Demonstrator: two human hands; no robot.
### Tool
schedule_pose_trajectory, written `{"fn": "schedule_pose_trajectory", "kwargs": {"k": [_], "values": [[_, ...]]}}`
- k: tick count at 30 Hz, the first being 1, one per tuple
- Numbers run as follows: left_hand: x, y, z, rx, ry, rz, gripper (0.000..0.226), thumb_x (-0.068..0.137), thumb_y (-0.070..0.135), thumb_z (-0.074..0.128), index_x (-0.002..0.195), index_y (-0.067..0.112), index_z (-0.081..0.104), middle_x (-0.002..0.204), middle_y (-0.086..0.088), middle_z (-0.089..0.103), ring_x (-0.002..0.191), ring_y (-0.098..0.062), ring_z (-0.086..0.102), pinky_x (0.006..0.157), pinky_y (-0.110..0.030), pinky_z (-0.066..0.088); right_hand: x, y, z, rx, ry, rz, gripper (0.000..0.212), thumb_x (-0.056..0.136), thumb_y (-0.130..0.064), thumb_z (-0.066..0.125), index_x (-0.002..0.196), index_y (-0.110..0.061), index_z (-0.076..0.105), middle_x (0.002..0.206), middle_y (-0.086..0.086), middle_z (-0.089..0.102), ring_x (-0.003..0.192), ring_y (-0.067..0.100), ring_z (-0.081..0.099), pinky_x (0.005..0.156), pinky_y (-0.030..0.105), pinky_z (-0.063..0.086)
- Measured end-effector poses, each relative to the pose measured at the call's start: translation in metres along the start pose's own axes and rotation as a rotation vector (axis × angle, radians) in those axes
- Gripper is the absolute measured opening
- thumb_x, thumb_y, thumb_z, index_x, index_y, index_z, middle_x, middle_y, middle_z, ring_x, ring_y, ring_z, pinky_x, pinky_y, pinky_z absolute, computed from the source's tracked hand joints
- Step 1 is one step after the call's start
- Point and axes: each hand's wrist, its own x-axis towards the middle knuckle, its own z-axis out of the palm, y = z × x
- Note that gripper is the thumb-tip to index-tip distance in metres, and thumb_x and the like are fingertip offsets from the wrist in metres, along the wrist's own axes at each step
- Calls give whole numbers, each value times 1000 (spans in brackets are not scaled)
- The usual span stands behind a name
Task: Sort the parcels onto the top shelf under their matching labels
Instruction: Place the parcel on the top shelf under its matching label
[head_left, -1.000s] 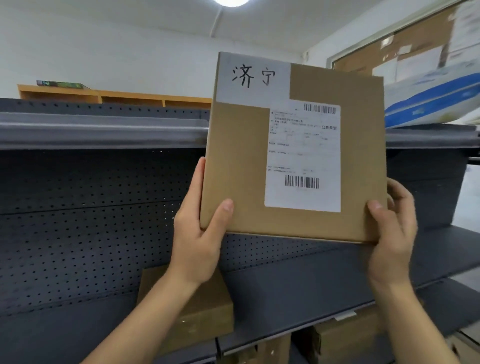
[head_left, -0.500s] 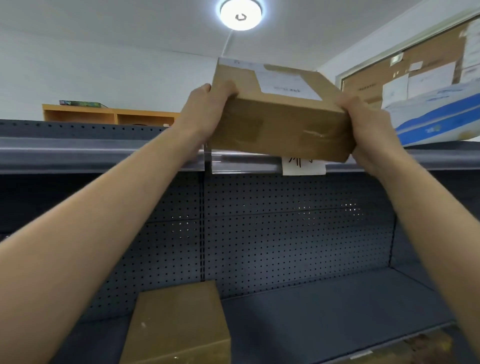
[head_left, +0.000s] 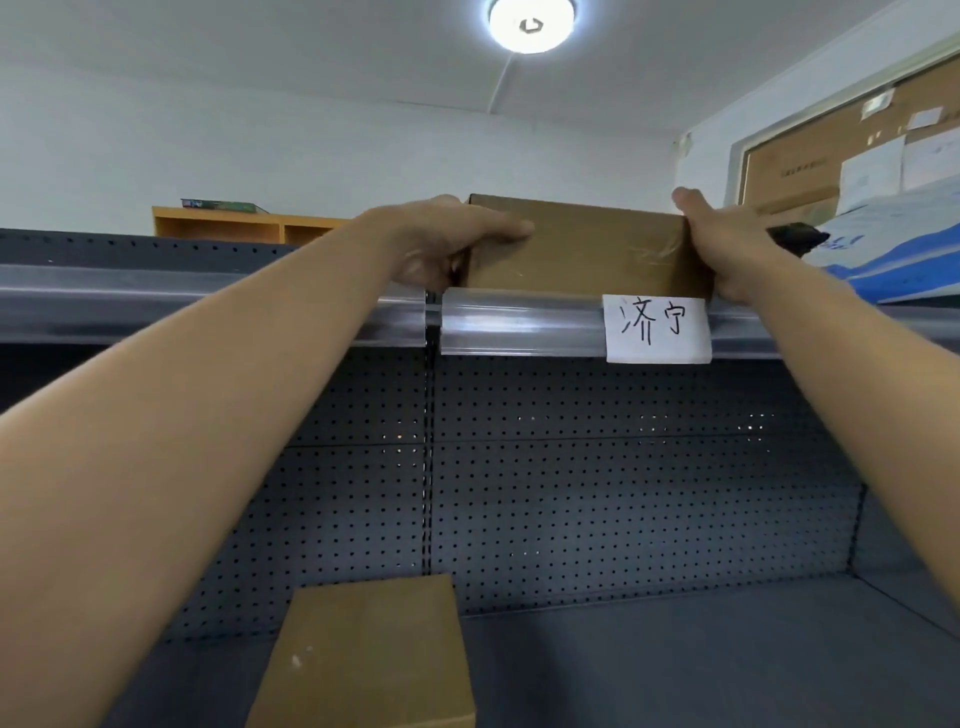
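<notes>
A brown cardboard parcel (head_left: 582, 249) lies flat on the top shelf (head_left: 208, 306), directly above the white paper label (head_left: 657, 328) handwritten 济宁 on the shelf's front rail. My left hand (head_left: 447, 244) grips the parcel's left end, thumb across its front face. Gripping the right end is my right hand (head_left: 727, 249). Only the parcel's taped front side shows; its top and shipping label are hidden.
A white and blue parcel (head_left: 893, 249) lies on the top shelf just right of my right hand. Another brown box (head_left: 369, 654) sits on the lower shelf (head_left: 701, 654) at the left. A perforated dark back panel (head_left: 623, 478) closes the bay. A wooden cabinet (head_left: 234, 223) stands behind.
The parcel went from upright in front of me, label facing me, to tilted flat and raised, and now rests on the top shelf above the 济宁 label. Both hands stayed on its ends.
</notes>
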Motion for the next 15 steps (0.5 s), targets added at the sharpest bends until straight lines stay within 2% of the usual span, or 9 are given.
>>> {"fn": "schedule_pose_trajectory", "kwargs": {"k": [2,4,6,7,10,12,13,15], "values": [[5,-3,-1,51,-3,-24,23,84,33,77,90,13,67,92,-4,70,99,-21,59,110,-42,44,3,4,1,-22,-19,6,65,93,-52,57,135,-4,49,116,8,60,86,17,61,72,30,51],[10,-7,-1,90,-18,-53,23,85,35,76,88,15,65,87,-2,69,97,-21,58,106,-38,47,6,7,3,-75,-31,9,61,95,-50,56,135,-4,49,115,9,58,82,17,60,66,30,49],[12,-9,0,136,9,-71,24,85,37,75,83,16,64,75,2,67,89,-18,60,92,-30,54,10,7,5,-116,-20,2,66,93,-50,57,136,-1,49,118,11,60,94,24,61,75,35,51],[13,-9,0,158,32,-72,26,83,39,76,82,16,64,75,2,65,88,-18,58,92,-31,54,11,7,7,-130,-12,-4,69,92,-51,58,137,0,49,120,13,61,99,26,61,80,38,53],[16,-9,1,183,63,-78,33,78,43,79,86,15,63,83,-1,62,94,-21,54,104,-40,46,13,7,10,-176,7,-7,74,89,-54,57,139,0,47,120,13,60,112,32,62,97,45,53],[15,-8,2,192,75,-92,37,77,44,80,89,14,62,85,-1,62,95,-20,54,103,-38,47,11,7,10,-208,4,-10,73,90,-55,55,139,-1,46,117,12,58,114,33,61,101,48,50],[15,-8,2,195,86,-92,38,76,44,80,89,14,61,86,-2,62,93,-19,54,98,-34,49,11,6,9,-218,5,-14,73,90,-56,53,139,-2,46,120,12,58,115,33,60,102,49,50],[12,-7,3,217,122,-77,40,76,47,80,84,15,59,84,-2,62,80,-16,56,71,-24,52,12,8,8,-245,29,-27,77,88,-60,50,140,-3,46,130,14,59,119,34,58,102,46,48]]}}
